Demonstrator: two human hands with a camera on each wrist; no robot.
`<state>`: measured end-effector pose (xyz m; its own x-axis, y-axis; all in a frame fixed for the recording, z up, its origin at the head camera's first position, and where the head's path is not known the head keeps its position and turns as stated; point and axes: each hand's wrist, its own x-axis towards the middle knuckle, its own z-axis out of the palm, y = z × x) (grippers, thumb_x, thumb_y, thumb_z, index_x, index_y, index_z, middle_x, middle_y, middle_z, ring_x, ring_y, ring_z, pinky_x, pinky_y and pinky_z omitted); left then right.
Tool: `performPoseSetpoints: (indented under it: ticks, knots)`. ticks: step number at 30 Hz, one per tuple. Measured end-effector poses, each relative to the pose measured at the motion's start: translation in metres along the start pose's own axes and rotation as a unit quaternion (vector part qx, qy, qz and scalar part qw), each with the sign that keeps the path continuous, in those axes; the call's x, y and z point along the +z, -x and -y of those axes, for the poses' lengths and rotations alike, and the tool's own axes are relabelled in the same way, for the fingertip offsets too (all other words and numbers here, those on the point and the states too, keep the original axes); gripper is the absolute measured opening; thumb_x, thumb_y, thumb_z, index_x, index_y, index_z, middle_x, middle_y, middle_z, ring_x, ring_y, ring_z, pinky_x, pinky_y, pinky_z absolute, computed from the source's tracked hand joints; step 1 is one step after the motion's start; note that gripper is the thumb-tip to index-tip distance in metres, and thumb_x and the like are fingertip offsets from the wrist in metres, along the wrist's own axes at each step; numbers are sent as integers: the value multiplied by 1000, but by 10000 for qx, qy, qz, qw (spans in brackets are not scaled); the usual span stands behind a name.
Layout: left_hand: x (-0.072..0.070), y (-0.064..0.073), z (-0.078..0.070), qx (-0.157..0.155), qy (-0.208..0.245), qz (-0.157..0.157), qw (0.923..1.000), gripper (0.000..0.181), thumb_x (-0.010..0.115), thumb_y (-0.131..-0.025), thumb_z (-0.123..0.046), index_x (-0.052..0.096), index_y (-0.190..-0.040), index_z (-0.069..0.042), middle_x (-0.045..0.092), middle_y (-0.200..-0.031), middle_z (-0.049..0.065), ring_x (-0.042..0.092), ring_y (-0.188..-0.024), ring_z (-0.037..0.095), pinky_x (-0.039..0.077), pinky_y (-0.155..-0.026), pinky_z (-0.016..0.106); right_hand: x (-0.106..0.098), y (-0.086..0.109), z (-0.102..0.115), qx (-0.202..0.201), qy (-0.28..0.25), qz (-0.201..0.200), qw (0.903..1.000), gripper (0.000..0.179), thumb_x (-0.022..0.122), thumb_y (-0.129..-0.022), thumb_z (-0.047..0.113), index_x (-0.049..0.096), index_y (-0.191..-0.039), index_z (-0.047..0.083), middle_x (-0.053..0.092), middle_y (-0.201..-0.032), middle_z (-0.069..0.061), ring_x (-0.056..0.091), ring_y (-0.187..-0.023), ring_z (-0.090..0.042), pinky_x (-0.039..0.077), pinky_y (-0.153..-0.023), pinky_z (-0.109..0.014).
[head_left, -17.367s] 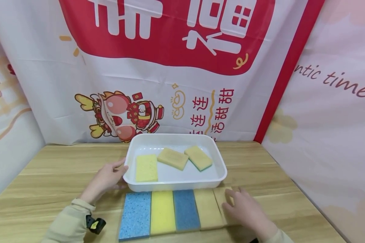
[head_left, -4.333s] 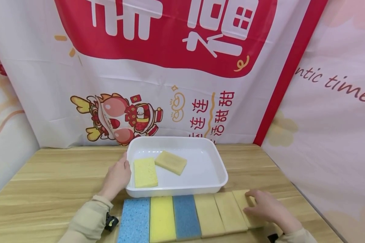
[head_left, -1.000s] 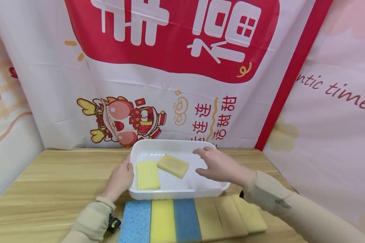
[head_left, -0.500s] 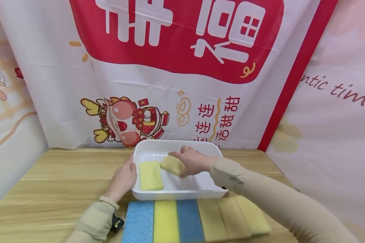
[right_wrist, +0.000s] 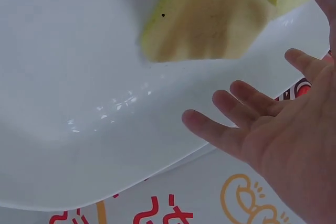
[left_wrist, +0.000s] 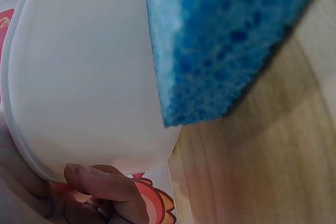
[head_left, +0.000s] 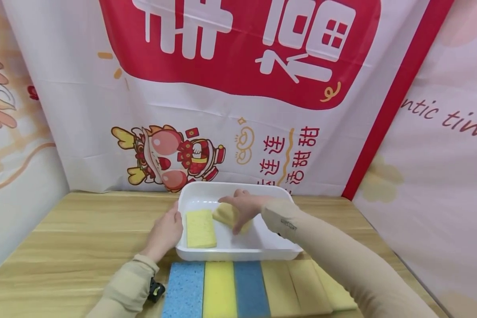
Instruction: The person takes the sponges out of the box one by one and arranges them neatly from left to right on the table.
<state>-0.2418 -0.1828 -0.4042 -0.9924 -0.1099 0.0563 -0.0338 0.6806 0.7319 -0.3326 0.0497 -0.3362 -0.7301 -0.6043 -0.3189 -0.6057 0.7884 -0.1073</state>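
Observation:
A white plastic tub (head_left: 238, 255) stands on the table with two sponges inside. The pale yellow sponge (head_left: 200, 229) lies at its left; a tan sponge (head_left: 225, 214) lies near the middle, partly covered by my right hand (head_left: 247, 206). That hand is over the tan sponge with fingers spread; in the right wrist view its fingers are apart from the sponge (right_wrist: 210, 22). My left hand (head_left: 164, 232) grips the tub's left rim; in the left wrist view its fingers (left_wrist: 110, 184) curl at the rim.
In front of the tub a row of sponges lies side by side: speckled blue (head_left: 184, 289), bright yellow (head_left: 220, 289), dark blue (head_left: 251, 289), two tan ones (head_left: 279, 287), and a pale yellow one (head_left: 334, 289) partly behind my right forearm. A printed cloth (head_left: 183, 101) hangs behind the table (head_left: 83, 247).
My right hand has moved left inside the tub, from its bare right side to above the tan sponge. The left hand keeps its place at the rim. The view has shifted slightly.

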Motion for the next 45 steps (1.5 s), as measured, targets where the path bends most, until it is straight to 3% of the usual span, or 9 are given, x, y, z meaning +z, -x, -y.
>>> performPoseSetpoints:
  ticks: [7, 13, 15, 19, 24, 32, 40, 45]
  knots:
    - [1, -1, 4, -12, -51, -26, 10000, 53, 29, -108, -23, 20, -156, -4, 36, -150, 25, 57, -108, 36, 54, -79, 51, 6, -19, 1, 31, 158, 71, 9998, 108, 92, -65, 41, 33, -154, 31, 48, -125, -10, 45, -112, -21, 44, -96, -44]
    - [1, -2, -1, -74, 131, 44, 9999, 53, 29, -108, -25, 20, -156, -5, 36, -151, 23, 61, -85, 28, 52, -57, 33, 6, -28, -4, 470, -242, 164, 9985, 105, 93, -64, 34, 35, -152, 37, 46, -131, -9, 45, -116, -22, 42, -98, -50]
    - [0, -2, -1, -87, 140, 34, 9999, 53, 29, -108, -25, 20, -156, -4, 37, -150, 23, 60, -78, 25, 50, -55, 31, 6, -31, -5, 565, -382, 210, 9975, 105, 93, -64, 33, 36, -152, 39, 46, -130, -7, 45, -115, -21, 41, -98, -51]
    - [1, -2, -1, -51, 85, -15, 9999, 53, 30, -108, -24, 21, -156, -4, 38, -149, 25, 60, -76, 27, 49, -54, 33, 9, -35, -8, 624, -544, 172, 9964, 104, 92, -65, 33, 35, -151, 41, 47, -131, -6, 47, -114, -21, 41, -98, -51]
    - [2, -2, 0, -88, 18, -35, 10000, 52, 30, -108, -24, 22, -156, -4, 37, -149, 24, 60, -92, 31, 50, -57, 34, 14, -39, -11, 615, -909, 149, 9938, 100, 89, -69, 34, 34, -152, 41, 48, -135, -5, 49, -112, -20, 41, -98, -51]
    - [2, -2, 0, -54, -49, -61, 10000, 53, 30, -108, -25, 22, -156, -5, 35, -150, 24, 59, -99, 34, 48, -55, 34, 21, -41, -14, 766, -1021, 313, 9913, 106, 92, -63, 31, 34, -150, 46, 41, -142, -10, 48, -114, -25, 42, -95, -53]
    - [2, -3, -2, -133, 59, 34, 9999, 54, 29, -108, -27, 19, -157, -6, 34, -151, 25, 55, -67, 28, 47, -50, 33, 22, -37, -12, 1013, -1165, 420, 9871, 104, 91, -65, 27, 34, -149, 49, 33, -151, -12, 46, -118, -30, 40, -96, -56]
    - [3, -3, -2, -166, 36, 52, 9998, 54, 28, -108, -29, 19, -157, -6, 33, -152, 24, 60, -85, 30, 48, -52, 32, 21, -38, -9, 1224, -1140, 536, 9844, 95, 91, -66, 31, 41, -144, 52, 34, -152, -7, 46, -118, -27, 40, -97, -57]
